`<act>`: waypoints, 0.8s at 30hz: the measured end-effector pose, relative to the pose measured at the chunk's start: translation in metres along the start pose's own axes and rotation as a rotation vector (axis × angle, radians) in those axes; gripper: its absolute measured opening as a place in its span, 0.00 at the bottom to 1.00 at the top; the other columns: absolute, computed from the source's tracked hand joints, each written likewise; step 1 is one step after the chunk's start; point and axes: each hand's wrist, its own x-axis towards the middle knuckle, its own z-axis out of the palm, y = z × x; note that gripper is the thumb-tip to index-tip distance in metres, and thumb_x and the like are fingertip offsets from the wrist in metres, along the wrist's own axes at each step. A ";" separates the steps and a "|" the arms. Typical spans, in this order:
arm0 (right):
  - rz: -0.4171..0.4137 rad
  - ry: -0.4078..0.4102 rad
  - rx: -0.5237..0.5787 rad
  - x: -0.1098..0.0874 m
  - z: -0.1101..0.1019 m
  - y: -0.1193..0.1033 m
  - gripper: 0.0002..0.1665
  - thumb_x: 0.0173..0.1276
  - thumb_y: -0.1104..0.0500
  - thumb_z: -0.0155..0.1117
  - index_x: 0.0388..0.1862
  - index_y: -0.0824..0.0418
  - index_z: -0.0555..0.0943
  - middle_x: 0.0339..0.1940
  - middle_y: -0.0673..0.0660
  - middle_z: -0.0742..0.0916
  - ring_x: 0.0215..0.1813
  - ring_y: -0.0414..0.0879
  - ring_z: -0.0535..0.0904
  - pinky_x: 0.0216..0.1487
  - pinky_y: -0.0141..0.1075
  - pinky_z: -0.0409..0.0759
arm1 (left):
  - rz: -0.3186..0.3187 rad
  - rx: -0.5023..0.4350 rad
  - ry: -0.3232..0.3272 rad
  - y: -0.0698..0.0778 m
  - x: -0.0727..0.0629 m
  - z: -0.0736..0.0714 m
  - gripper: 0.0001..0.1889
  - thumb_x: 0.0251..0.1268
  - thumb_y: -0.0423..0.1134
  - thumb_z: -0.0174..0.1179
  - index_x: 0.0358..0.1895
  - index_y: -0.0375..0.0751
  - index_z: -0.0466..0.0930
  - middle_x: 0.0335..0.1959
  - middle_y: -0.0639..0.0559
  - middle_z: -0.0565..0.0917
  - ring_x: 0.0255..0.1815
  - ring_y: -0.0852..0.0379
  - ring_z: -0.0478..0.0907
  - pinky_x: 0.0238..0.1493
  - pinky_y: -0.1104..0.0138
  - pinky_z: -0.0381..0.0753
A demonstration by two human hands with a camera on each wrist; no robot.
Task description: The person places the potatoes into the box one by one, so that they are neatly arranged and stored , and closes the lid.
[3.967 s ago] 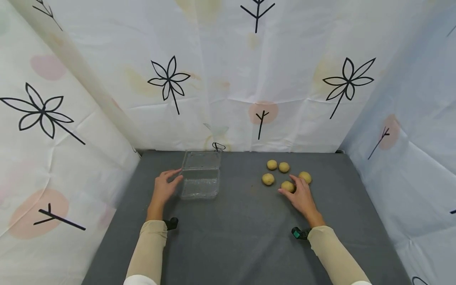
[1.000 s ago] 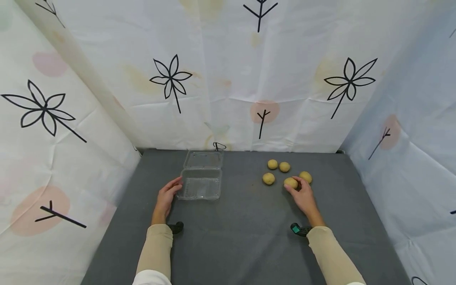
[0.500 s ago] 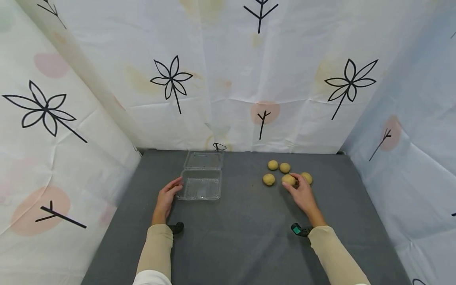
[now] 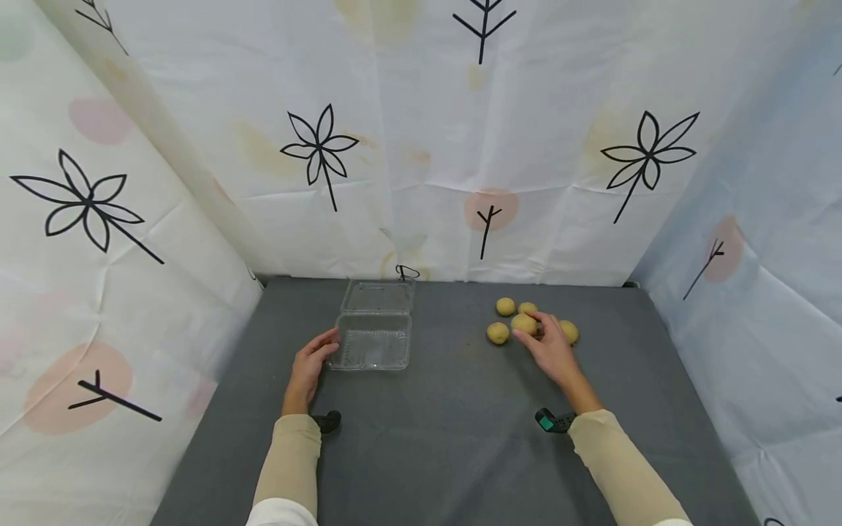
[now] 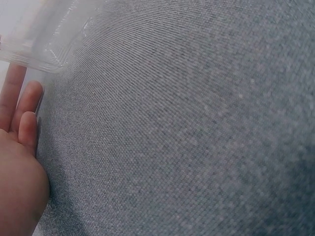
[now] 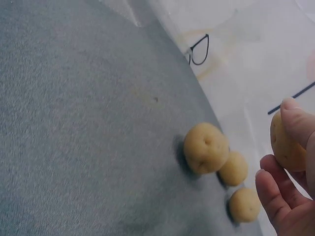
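Note:
My right hand (image 4: 555,353) pinches a small yellow potato (image 4: 524,324) between thumb and fingers. In the right wrist view that potato (image 6: 285,147) is raised over the table, its far part hidden by the thumb. Close around it lie a potato (image 4: 498,333) to the left, others (image 4: 505,307) behind, and one potato (image 4: 569,332) to the right of the hand. My left hand (image 4: 308,369) rests at the left rim of a clear plastic clamshell container (image 4: 375,365), fingers mostly straight. The left wrist view catches loosely extended fingers (image 5: 12,96) just under the container's edge (image 5: 37,61).
The container's lid (image 4: 378,296) lies open toward the back of the grey table (image 4: 434,438). White patterned cloth (image 4: 421,168) walls in the back and both sides. A wrist camera (image 4: 329,421) sits on each arm.
My right hand has taken hold of the potato, lifted it and moved it left and back over the others. The left hand has slid down along the container's left side.

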 end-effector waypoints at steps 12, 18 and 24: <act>-0.115 -0.027 0.022 0.002 0.011 -0.015 0.33 0.73 0.56 0.66 0.73 0.66 0.70 0.61 0.68 0.77 0.50 0.59 0.80 0.43 0.34 0.80 | -0.012 0.043 0.024 0.000 -0.002 0.003 0.23 0.74 0.42 0.61 0.70 0.52 0.77 0.69 0.47 0.80 0.58 0.69 0.74 0.74 0.56 0.64; -0.128 -0.011 0.022 0.000 0.019 -0.024 0.33 0.71 0.56 0.69 0.72 0.63 0.72 0.60 0.65 0.80 0.50 0.57 0.83 0.45 0.34 0.82 | -0.007 0.041 0.014 -0.001 -0.001 0.003 0.23 0.74 0.43 0.61 0.70 0.52 0.77 0.70 0.44 0.78 0.58 0.70 0.74 0.74 0.56 0.64; -0.180 0.021 0.079 0.000 0.031 -0.032 0.33 0.69 0.56 0.71 0.70 0.64 0.74 0.56 0.64 0.83 0.48 0.55 0.84 0.43 0.31 0.81 | -0.008 0.033 0.013 -0.001 0.000 0.001 0.23 0.74 0.43 0.62 0.70 0.53 0.77 0.70 0.44 0.78 0.59 0.68 0.74 0.76 0.55 0.63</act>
